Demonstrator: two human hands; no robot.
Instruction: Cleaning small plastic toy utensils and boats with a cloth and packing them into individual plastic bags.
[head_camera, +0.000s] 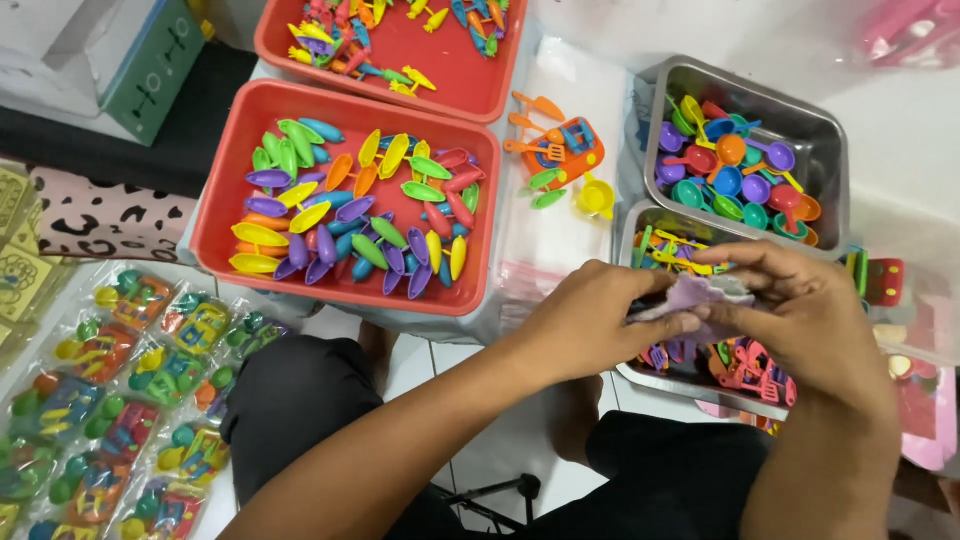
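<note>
Pinching small clear plastic bag (700, 297) between both hands; left hand (590, 325) thumb and fingers clamp bag's near edge, right hand (800, 315) fingers curl over far edge. Bag held directly above steel tray (655, 372) of small red and pink toy pieces. Beyond grip: second steel tray (830, 140) with coloured toy spoons. Left of grip: red tray (225, 200) of multicoloured boat-shaped pieces. Far left, near knee: filled toy packets (130, 400).
</note>
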